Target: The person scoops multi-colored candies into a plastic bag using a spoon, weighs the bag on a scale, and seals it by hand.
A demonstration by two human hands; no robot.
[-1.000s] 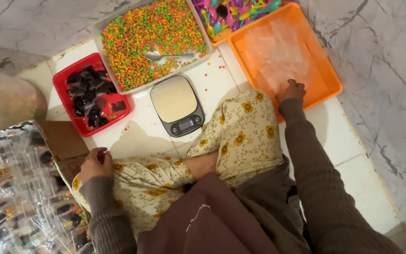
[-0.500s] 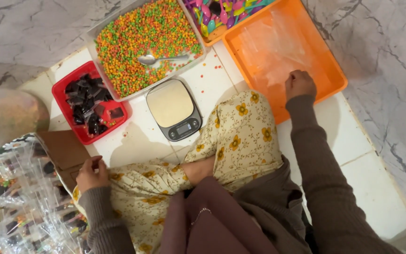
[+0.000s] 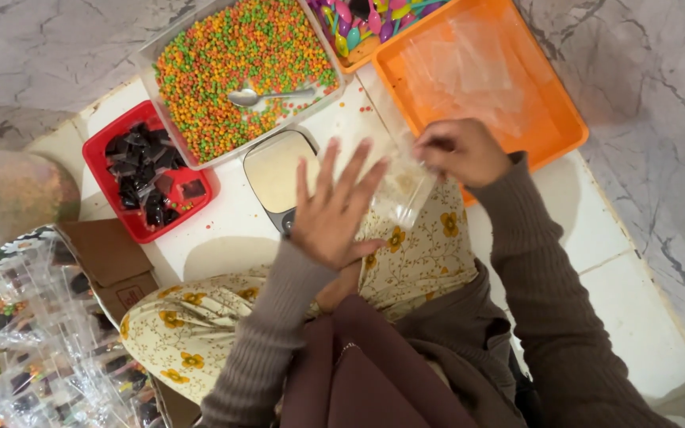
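My right hand pinches the top of a small clear plastic bag, held just above my lap near the orange tray of more clear bags. My left hand is open with fingers spread, flat beside the bag and over a small kitchen scale. A clear tray of small orange, green and yellow candies with a metal spoon in it lies beyond the scale. A red tray of dark square pieces sits to its left.
A tray of colourful plastic spoons sits at the top. Packed clear bags and a cardboard box lie at lower left. A filled translucent bag stands at the left edge. Floral cloth covers my lap on the white tiled floor.
My right hand lifted a clear bag out of the orange tray and drew it toward me. My left hand rose from my knee to beside the bag, over the scale.
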